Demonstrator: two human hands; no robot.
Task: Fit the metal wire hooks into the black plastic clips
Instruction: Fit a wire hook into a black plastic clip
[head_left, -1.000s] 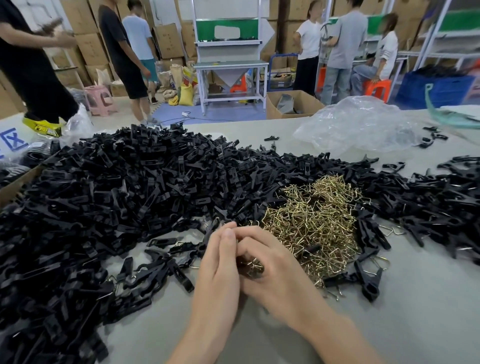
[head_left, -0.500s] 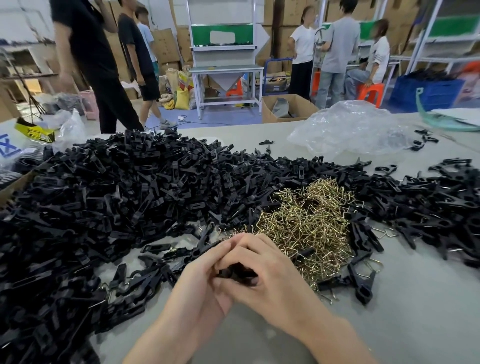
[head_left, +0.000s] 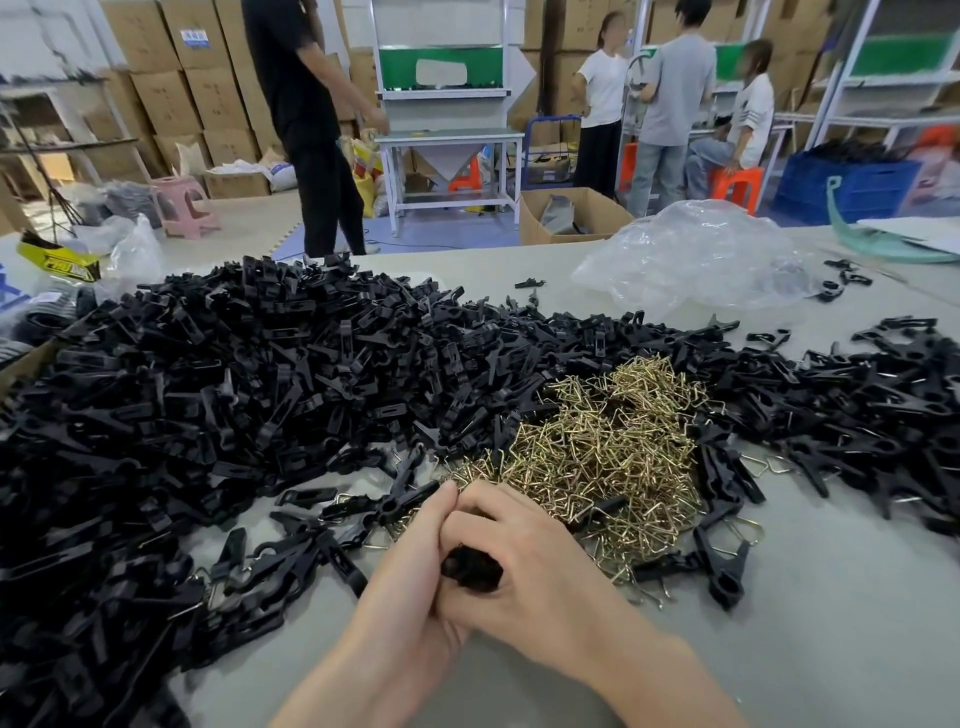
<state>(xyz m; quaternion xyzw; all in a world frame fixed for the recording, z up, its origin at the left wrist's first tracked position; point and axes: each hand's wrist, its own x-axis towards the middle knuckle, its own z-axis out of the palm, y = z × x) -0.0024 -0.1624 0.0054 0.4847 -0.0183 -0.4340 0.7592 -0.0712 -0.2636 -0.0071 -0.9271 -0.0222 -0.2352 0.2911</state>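
Note:
My left hand (head_left: 405, 587) and my right hand (head_left: 540, 577) are pressed together low in the middle of the grey table (head_left: 831, 649). Between them they grip a black plastic clip (head_left: 470, 569); only a dark part of it shows under my right fingers. Whether a hook sits in it is hidden. Just beyond my fingers lies a heap of brass-coloured wire hooks (head_left: 597, 452). A large pile of black clips (head_left: 218, 415) fills the left, and more clips (head_left: 883, 410) spread to the right.
Some clips with hooks fitted (head_left: 724, 561) lie right of my hands. A crumpled clear plastic bag (head_left: 696, 260) sits at the table's far side. Beyond the table stand a person in black (head_left: 306, 119), a white workbench (head_left: 447, 140) and several other people.
My hands drew back from the hook heap toward me and closed tighter together around a black clip. The person in black walked rightward behind the table.

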